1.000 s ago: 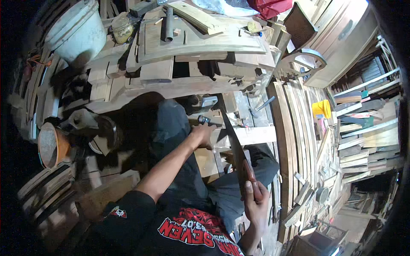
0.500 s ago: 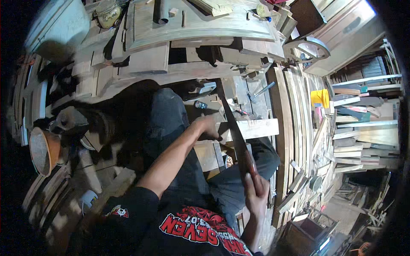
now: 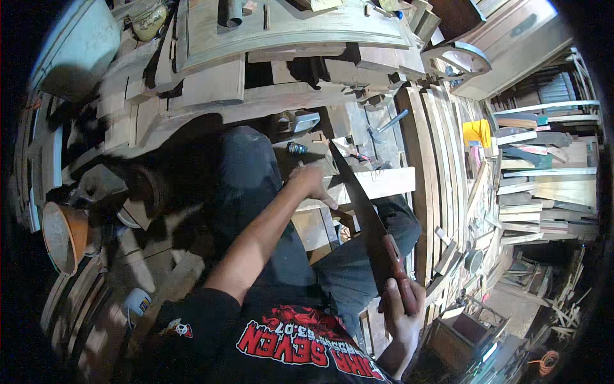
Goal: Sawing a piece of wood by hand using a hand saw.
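Note:
My right hand (image 3: pixel 401 310) is wrapped round the reddish-brown wooden handle of a handsaw (image 3: pixel 359 195). Its dark blade slants up and left, with the tip beyond a pale length of wood (image 3: pixel 390 183) and the blade crossing over that wood. Whether the teeth touch the wood cannot be made out. At the left end of the same piece, my left hand (image 3: pixel 309 182) grips it, with the thumb pointing along the near edge. The wood lies crosswise in front of me, above my thigh.
A hammer (image 3: pixel 390 123) and a dark-and-pale power tool (image 3: pixel 299 121) lie beyond the wood. Farther off stands a bench with a panel (image 3: pixel 300 29) on it. Long planks (image 3: pixel 430 153) and a yellow container (image 3: pixel 476 133) are at the right, an orange bucket (image 3: pixel 75 237) at the left.
My right hand has drawn the handsaw back toward me and to the right. My left hand stays at the wood's end, with its thumb now extended.

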Tool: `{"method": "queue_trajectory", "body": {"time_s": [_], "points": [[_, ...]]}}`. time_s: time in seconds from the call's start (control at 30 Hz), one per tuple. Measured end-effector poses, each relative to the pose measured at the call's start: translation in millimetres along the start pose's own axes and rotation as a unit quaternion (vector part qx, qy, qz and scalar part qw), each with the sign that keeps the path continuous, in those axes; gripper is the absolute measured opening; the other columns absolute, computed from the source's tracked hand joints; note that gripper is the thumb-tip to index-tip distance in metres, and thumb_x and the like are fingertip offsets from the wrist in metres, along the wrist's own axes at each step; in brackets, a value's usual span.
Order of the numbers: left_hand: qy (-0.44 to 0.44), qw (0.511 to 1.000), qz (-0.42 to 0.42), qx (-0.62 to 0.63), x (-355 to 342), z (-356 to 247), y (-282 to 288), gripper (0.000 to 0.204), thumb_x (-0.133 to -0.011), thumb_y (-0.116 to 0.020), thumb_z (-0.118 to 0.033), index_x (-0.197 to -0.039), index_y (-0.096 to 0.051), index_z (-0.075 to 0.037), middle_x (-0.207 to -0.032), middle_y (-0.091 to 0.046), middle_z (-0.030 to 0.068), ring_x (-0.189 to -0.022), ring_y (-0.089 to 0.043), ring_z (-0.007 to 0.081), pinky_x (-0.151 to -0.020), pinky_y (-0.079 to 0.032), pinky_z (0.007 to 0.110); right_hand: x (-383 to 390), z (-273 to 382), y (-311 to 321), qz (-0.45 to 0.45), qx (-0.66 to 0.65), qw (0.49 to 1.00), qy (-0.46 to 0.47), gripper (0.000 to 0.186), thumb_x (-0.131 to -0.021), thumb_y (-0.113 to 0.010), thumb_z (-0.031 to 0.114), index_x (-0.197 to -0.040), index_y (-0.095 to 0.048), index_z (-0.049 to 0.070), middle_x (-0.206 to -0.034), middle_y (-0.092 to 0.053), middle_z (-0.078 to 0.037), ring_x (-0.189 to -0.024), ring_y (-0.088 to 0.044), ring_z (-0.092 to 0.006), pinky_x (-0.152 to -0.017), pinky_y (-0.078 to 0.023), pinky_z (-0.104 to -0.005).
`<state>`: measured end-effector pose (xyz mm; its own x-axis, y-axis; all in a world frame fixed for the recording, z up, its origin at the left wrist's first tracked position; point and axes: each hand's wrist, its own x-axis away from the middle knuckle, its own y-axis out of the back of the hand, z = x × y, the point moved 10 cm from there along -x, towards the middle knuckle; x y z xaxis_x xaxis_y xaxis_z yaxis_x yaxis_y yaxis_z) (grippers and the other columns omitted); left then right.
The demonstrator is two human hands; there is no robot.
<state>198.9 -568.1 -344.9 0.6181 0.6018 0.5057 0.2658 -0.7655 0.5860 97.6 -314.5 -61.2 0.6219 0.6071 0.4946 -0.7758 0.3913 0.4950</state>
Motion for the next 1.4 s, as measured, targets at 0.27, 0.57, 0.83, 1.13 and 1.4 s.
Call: {"method": "queue_trajectory", "body": {"time_s": [0.27, 0.57, 0.83, 1.13, 1.4], "points": [[0.053, 0.998, -0.01, -0.017, 6.3, 9.8, -6.1, 0.106, -0.045, -0.094, -0.062, -0.124, -0.064, 0.002, -0.126, -0.067, 0.0219, -0.116, -0.065, 0.0374, -0.094, -0.053, 0.047, 2.6, -36.1, 18.5, -0.028, 0.006, 0.999, 0.028, 0.055, -0.091, -0.076, 0.03, -0.124, -0.049, -0.005, -0.079, -0.061, -0.007, -0.064, -0.057, -0.0112, -0.058, -0.048, -0.0274], [0.016, 0.997, 0.053, -0.047, -22.2, 30.5, -33.5, 0.087, -0.055, -0.089, -0.057, -0.121, -0.069, -0.004, -0.122, -0.07, 0.0175, -0.11, -0.069, 0.0331, -0.092, -0.055, 0.044, -4.3, -51.6, 1.4, -0.006, 0.052, 0.998, -0.031, 0.057, -0.089, -0.079, 0.036, -0.12, -0.054, -0.004, -0.099, -0.063, -0.012, -0.088, -0.06, -0.0146, -0.08, -0.05, -0.0294], [-0.003, 0.989, 0.147, -0.015, -20.6, 18.3, -34.7, 0.085, -0.054, -0.086, -0.066, -0.103, -0.074, 0.003, -0.107, -0.073, 0.0239, -0.095, -0.071, 0.0361, -0.084, -0.058, 0.04, 8.6, -48.0, -7.4, 0.011, 0.049, 0.999, 0.006, 0.041, -0.095, -0.072, 0.033, -0.103, -0.06, -0.005, -0.079, -0.063, -0.008, -0.074, -0.059, -0.0126, -0.069, -0.049, -0.0279], [-0.02, 0.993, 0.118, 0.017, -17.8, 21.3, -32.5, 0.08, -0.056, -0.089, -0.054, -0.106, -0.071, 0.007, -0.105, -0.073, 0.0247, -0.093, -0.072, 0.0345, -0.081, -0.059, 0.041, -35.5, -20.8, -46.0, 0.084, 0.06, 0.99, 0.093, 0.028, -0.094, -0.07, 0.019, -0.08, -0.061, -0.003, -0.064, -0.052, -0.001, -0.063, -0.045, -0.0095, -0.057, -0.039, -0.0316], [-0.033, 0.994, 0.107, -0.013, -19.8, 9.1, -38.4, 0.075, -0.058, -0.089, -0.051, -0.106, -0.072, 0.004, -0.106, -0.072, 0.0251, -0.093, -0.072, 0.0359, -0.083, -0.057, 0.043, -54.4, -44.2, -37.7, -0.019, 0.017, 0.999, 0.038, 0.044, -0.093, -0.076, 0.023, -0.12, -0.055, -0.005, -0.102, -0.061, -0.01, -0.094, -0.058, -0.0134, -0.084, -0.048, -0.0281]]}}
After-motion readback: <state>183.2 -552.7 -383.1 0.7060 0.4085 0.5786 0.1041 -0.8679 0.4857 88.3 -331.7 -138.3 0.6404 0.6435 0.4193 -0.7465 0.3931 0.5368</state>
